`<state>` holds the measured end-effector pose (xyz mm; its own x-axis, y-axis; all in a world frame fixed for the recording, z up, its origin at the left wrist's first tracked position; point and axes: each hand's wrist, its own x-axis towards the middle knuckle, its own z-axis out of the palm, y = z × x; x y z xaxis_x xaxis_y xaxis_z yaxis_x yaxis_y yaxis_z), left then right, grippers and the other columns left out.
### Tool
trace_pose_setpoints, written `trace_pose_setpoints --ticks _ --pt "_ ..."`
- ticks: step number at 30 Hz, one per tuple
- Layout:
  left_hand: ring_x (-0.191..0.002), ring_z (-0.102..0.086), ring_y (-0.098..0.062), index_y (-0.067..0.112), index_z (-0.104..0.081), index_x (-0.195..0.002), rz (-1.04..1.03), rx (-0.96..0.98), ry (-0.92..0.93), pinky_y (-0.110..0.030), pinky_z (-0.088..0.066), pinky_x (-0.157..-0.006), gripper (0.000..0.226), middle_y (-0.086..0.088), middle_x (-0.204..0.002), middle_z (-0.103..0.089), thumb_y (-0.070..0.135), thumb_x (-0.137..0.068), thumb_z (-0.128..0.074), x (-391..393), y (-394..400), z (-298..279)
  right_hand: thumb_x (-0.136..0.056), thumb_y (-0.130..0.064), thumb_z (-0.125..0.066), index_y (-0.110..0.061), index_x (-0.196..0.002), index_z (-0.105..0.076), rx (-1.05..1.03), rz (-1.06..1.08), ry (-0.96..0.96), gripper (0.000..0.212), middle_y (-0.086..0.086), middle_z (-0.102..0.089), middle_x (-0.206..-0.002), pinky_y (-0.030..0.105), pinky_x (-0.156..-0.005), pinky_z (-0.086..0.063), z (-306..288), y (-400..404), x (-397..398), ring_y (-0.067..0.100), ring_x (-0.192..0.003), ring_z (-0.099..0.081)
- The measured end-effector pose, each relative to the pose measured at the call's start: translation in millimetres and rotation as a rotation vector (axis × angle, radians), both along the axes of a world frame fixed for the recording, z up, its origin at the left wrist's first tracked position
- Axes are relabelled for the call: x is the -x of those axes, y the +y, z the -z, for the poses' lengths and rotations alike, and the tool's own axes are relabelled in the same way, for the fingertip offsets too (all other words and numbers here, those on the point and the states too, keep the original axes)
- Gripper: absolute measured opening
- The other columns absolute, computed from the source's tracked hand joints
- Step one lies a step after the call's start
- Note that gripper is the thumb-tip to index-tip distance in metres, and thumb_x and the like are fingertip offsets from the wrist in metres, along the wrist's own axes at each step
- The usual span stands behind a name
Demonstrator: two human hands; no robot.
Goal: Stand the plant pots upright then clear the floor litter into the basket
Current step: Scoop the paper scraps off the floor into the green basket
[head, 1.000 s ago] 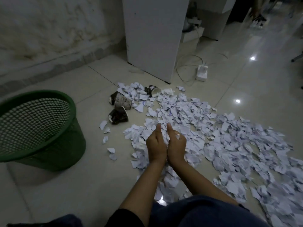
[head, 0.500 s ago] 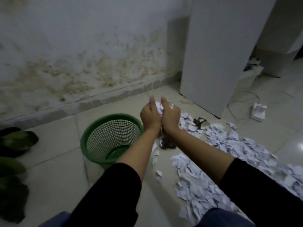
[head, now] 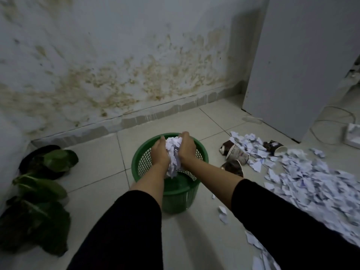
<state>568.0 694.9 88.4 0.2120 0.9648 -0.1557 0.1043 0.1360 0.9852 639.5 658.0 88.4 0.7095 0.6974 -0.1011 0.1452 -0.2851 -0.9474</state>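
Note:
A green mesh basket [head: 143, 161] stands on the tiled floor in the middle. Over its opening, my left hand [head: 160, 152] and my right hand [head: 187, 148] press a bundle of torn paper scraps [head: 173, 152] between them, and some scraps hang down into the basket. A wide spread of torn paper [head: 311, 180] covers the floor at the right. Crushed paper cups [head: 236, 153] lie at its near-left edge. Leafy plants in dark pots [head: 48, 162] sit at the far left by the wall.
A stained wall runs along the back. A white cabinet [head: 296, 65] stands at the right, with a power strip [head: 352, 135] and cable on the floor beside it. A few stray scraps [head: 223, 213] lie right of the basket.
Both hands scooped paper from the pile, lifted it and carried it left; they now hold it over the basket. The view turned left, bringing the plants in.

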Motion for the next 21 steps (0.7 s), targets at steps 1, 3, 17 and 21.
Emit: trace_pose_setpoints --ticks 1,3,17,21 --pt "-0.089 -0.053 -0.02 0.001 -0.063 -0.108 0.007 0.003 0.022 -0.023 -0.035 -0.077 0.035 -0.008 -0.098 -0.06 0.027 -0.101 -0.041 2 3 3 -0.097 -0.005 -0.043 -0.019 -0.097 -0.043 0.075 -0.074 -0.121 0.013 0.014 -0.056 -0.099 0.034 -0.083 -0.04 4 -1 -4 0.02 -0.09 -0.045" --pt "-0.089 -0.052 -0.021 -0.001 -0.063 -0.107 0.012 0.01 0.058 -0.023 -0.034 -0.076 0.033 -0.011 -0.099 -0.061 0.024 -0.1 -0.045 6 8 7 -0.096 -0.001 -0.043 -0.017 -0.107 -0.052 0.092 -0.174 -0.229 0.022 0.019 -0.059 -0.115 0.032 -0.087 -0.039 9 -2 -9 0.025 -0.096 -0.05" --pt "-0.064 -0.058 -0.023 0.002 -0.065 -0.081 -0.08 0.027 0.0 -0.026 -0.054 -0.051 0.03 -0.01 -0.066 -0.061 0.031 -0.085 -0.07 21 5 10 -0.095 -0.015 -0.053 -0.005 -0.091 -0.074 -0.272 -0.09 0.187 0.024 0.005 -0.072 -0.086 0.024 -0.069 -0.049 14 -9 -11 0.015 -0.08 -0.064" --pt "-0.073 -0.06 -0.025 0.016 -0.066 -0.064 0.014 0.151 0.079 -0.036 -0.048 -0.083 0.073 -0.004 -0.072 -0.066 0.081 -0.078 -0.036 14 6 15 -0.097 -0.015 -0.047 -0.004 -0.091 -0.071 -0.27 -0.107 0.183 0.028 0.001 -0.067 -0.08 0.012 -0.055 -0.046 4 -16 -16 0.007 -0.07 -0.057"
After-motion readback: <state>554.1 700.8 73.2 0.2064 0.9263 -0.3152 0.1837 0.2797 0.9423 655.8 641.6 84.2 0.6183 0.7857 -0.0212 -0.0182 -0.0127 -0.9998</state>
